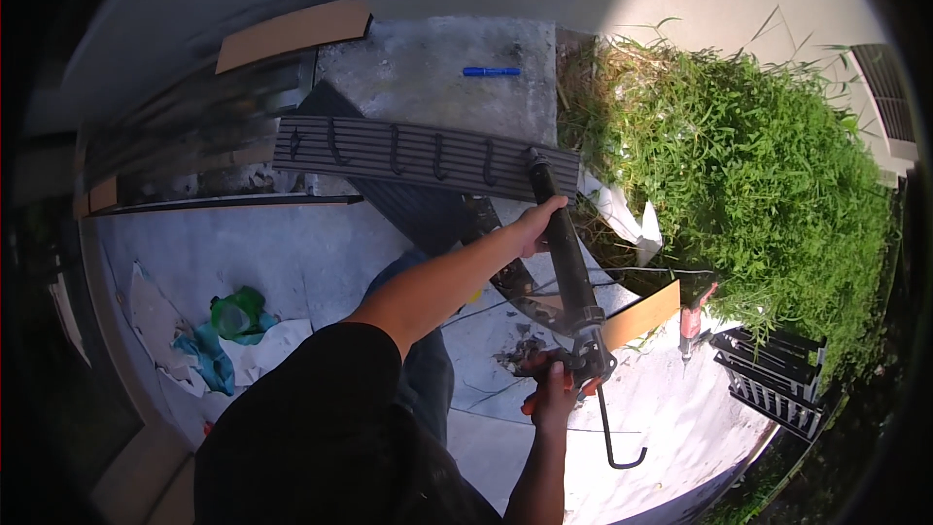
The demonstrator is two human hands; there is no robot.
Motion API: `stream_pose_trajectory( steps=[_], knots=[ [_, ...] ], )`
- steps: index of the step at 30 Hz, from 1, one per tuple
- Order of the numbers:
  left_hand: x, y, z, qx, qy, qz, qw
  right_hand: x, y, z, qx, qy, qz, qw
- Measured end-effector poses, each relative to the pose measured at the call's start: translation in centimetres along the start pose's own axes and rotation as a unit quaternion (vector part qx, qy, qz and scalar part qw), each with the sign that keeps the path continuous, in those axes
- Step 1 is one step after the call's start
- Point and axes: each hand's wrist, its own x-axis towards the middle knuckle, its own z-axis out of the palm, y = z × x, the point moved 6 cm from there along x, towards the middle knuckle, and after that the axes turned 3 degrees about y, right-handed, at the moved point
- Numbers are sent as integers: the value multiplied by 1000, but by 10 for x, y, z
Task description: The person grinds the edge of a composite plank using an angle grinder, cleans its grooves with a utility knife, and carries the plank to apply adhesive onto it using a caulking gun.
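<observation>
My left hand is wrapped round the dark barrel of a caulking gun. My right hand grips its handle, which has orange-red parts; the hooked rod hangs behind it. The gun's front end is at the right end of a dark grooved board. Several short black beads of a caulk-like material lie across the board's grooves. Whether the tip touches the board I cannot tell. A second dark board lies crosswise beneath the first.
A blue marker lies on the concrete beyond the boards. Tan boards lie at the far left and near the gun. A red power tool and a black slatted crate stand right, beside grass. Green plastic sits left.
</observation>
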Motion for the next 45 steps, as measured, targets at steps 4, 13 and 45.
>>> stream_pose_trajectory(
  steps=[4, 13, 45],
  knots=[
    [-2, -30, -4, 3, 9, -66, 998, -26, -29, -3, -127, 55, 137, 981],
    [-15, -61, 12, 7, 3, -121, 993, -49, -56, -8, -118, 53, 120, 984],
    [-10, -112, 22, -71, -82, -147, 983, -89, 49, -50, -97, 173, 131, 971]
  ],
)
